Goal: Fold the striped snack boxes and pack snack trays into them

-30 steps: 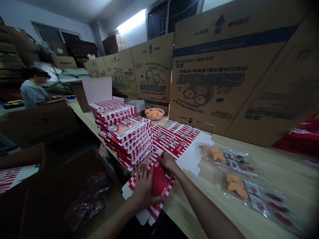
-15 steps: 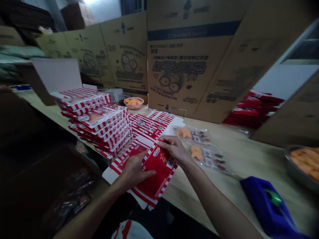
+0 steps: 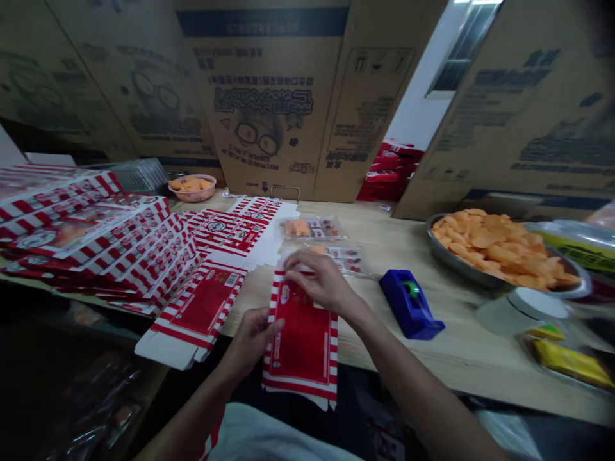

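A flat red carton with red-and-white striped borders [image 3: 302, 346] is held between both hands at the table's front edge. My left hand [image 3: 252, 339] grips its left side, thumb on the printed face. At the upper end, my right hand [image 3: 319, 282] has its fingers closed on the carton. A similar flat carton [image 3: 204, 301] lies to the left, partly over the table edge. Behind the hands, two clear packets with orange pieces and small sachets [image 3: 314, 227] rest on the table; the right hand partly covers the nearer one.
Stacked striped boxes [image 3: 110, 250] fill the left. More flat cartons [image 3: 235, 224] lie beyond. A blue tape dispenser [image 3: 408, 307], a metal bowl of orange chips [image 3: 500, 250] and a white-lidded jar [image 3: 523, 310] stand right. A small bowl [image 3: 192, 187] sits before tall cardboard [image 3: 269, 83].
The view has swung to the right. Both hands have brought one carton away from the other flat carton, which stays on the left, and turned it more upright in view.
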`<state>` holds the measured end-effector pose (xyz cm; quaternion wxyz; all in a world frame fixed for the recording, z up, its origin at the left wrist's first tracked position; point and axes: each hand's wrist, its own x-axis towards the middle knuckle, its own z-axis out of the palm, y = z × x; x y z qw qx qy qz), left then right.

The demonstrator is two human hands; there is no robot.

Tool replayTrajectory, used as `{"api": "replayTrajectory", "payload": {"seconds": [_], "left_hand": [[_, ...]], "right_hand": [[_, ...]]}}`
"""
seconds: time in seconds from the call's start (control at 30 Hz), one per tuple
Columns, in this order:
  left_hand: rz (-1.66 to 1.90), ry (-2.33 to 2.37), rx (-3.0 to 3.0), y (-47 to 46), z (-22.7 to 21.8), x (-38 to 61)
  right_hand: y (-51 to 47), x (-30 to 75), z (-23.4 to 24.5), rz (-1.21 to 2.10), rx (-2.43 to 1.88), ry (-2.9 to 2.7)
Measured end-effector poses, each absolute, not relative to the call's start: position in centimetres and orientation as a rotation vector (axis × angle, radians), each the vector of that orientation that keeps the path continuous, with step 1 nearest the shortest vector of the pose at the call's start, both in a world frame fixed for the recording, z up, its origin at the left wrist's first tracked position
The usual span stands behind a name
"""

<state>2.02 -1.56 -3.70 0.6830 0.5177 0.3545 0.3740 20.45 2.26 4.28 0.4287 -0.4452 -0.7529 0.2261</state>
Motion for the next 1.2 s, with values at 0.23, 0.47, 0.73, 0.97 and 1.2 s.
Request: {"api": "replayTrajectory", "payload": {"seconds": [0.23,0.47,0.73,0.97,1.2], "left_hand": [[0.905,0.685,0.855,-0.8,-3.8,1.2],[0.810,0.716,0.750,-0.9,-4.7,1.2],[0.745,0.728,0.857,-1.9,-5.6,0.9],[0.652,0.740,0.971,-4.1,-7.7,0.0],[0.967,0.768,1.011,-4.0,-6.7,1.0]], "right_hand": [[-3.0,24.1,-0.4,1.408,-0.969,-1.150],[-5.1,21.8,-3.8,1.688,-0.940,-0.768],[-3.8,22.9,-4.4,1.292,-1.043,-0.722],[-5.1,22.9,-6.5,1.042,-1.198,-0.799],[-8.3,23.4,-7.4,0.957,-1.301,-1.084]]}}
